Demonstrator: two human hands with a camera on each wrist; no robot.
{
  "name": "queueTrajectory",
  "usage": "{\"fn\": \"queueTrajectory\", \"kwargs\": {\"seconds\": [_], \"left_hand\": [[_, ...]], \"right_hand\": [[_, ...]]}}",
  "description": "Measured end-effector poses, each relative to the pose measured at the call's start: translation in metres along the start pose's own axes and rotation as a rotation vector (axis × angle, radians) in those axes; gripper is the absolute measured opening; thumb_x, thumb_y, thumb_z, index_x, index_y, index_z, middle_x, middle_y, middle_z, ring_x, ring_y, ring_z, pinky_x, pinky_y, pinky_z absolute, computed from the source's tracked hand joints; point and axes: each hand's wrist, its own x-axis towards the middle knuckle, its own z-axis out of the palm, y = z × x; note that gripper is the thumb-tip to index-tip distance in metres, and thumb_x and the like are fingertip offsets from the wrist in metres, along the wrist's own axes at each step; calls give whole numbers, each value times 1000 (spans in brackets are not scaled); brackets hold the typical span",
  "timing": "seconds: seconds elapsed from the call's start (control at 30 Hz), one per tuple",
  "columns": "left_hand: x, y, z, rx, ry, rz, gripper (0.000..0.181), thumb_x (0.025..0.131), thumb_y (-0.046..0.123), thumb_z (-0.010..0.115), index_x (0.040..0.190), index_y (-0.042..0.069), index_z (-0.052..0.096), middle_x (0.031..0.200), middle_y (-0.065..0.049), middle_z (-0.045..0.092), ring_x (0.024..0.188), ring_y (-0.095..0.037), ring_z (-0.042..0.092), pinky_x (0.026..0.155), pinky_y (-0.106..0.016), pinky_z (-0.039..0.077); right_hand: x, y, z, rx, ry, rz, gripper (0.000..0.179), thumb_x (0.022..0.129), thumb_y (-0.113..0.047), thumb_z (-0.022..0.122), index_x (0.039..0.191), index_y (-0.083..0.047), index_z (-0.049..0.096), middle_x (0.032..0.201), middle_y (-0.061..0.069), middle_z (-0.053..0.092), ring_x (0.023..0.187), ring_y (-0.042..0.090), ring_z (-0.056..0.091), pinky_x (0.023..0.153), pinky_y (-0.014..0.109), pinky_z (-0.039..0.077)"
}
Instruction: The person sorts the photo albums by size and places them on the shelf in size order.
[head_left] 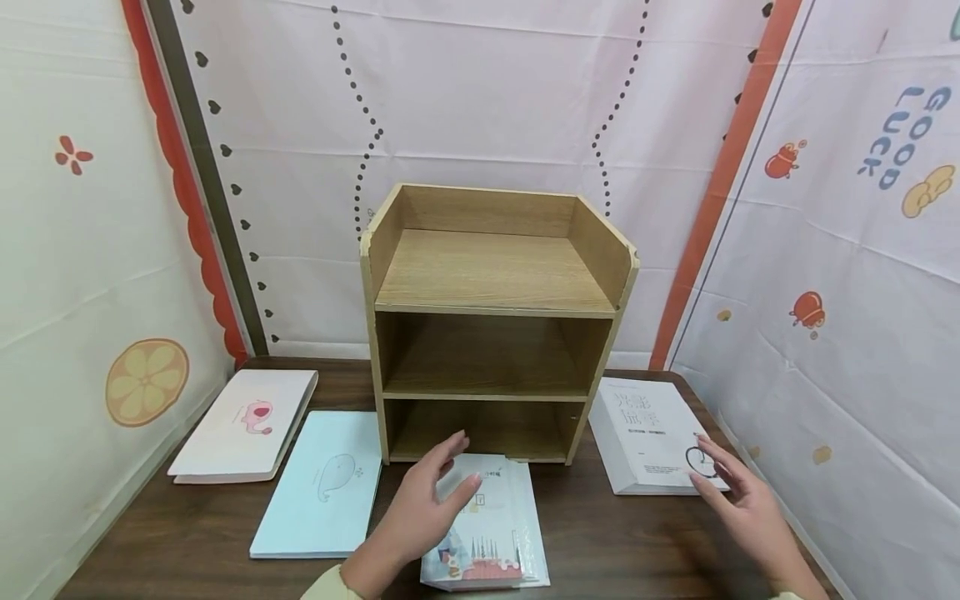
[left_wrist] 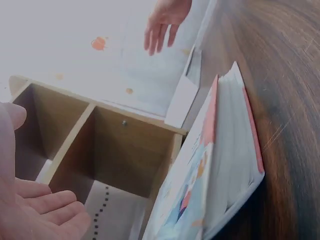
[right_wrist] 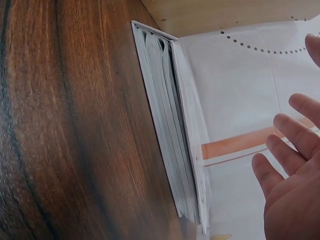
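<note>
L hand [head_left: 427, 510] — thumb & fingers apart — over illustrated bk [head_left: 480, 521] on tabletop [head_left: 600, 550], in front of wooden shelf unit [head_left: 495, 267]. R hand [head_left: 750, 512], fingers likewise apart, above near R corner of thick white bk [head_left: 648, 429], R of shelf unit.

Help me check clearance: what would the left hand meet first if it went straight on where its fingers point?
Probably the wooden shelf, around its open bottom compartment; the left hand points that way, though depth is unclear in the head view.
</note>
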Motion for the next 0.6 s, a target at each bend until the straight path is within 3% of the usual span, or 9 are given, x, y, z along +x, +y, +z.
{"fn": "queueTrajectory", "kwargs": {"seconds": [0.1, 0.2, 0.47, 0.6], "left_hand": [[5, 0, 8, -29, -41, -4, 70, 102, 43, 62, 157, 7, 38, 154, -10, 52, 143, -33, 49, 116, -50, 43], [9, 2, 17, -75, -92, -22, 73, 103, 47, 59, 157, 5, 36, 155, -13, 50, 143, -35, 47, 116, -50, 43], [21, 5, 38, -315, -170, -52, 62, 106, 39, 56, 155, 6, 39, 150, -11, 53, 142, -30, 50, 116, -37, 45], [30, 6, 46, -340, -188, -55, 59, 107, 38, 54, 154, 6, 42, 148, -9, 57, 139, -29, 52, 115, -42, 46]], "right_hand": [[-2, 2, 1, 47, 22, -10, 52, 98, -12, 70, 147, -4, 54, 142, -38, 44, 128, -26, 37, 99, -5, 35], [-3, 5, 2, 65, 36, -2, 50, 98, -11, 70, 144, 0, 56, 140, -38, 46, 129, -25, 39, 98, -4, 37], [-9, 10, 8, 74, 34, 33, 49, 98, -13, 71, 143, 1, 56, 143, -29, 50, 127, -25, 42, 97, -3, 39], [-8, 12, 7, 81, 38, 41, 50, 98, -13, 71, 143, 2, 56, 137, -38, 47, 126, -25, 41, 97, -3, 39]]}}
